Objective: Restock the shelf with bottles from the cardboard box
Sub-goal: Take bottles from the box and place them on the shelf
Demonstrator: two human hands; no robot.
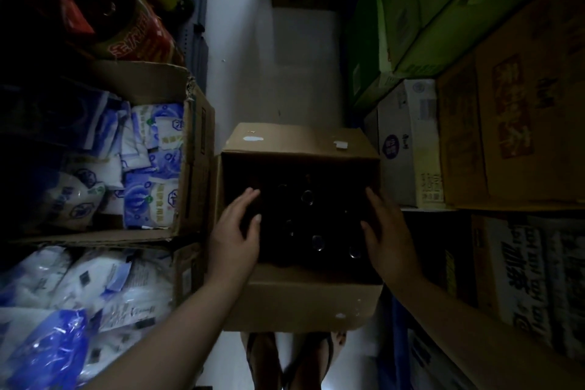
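Both hands empty, bottles barely discernible

Pale tiled floor, open cardboard box of dark bottles standing on it

The open cardboard box on the floor is plain brown corrugated card, matt, with pale scuffs and a scrap of white tape on its far flap. The bottles inside look dark and glossy, catching small glints on their tops. The torn carton to the left is rough-edged card holding shiny blue-and-white plastic packets. Below them lie crinkled, glossy plastic bags. The floor is smooth pale tile. The stacked boxes at right are matt printed card
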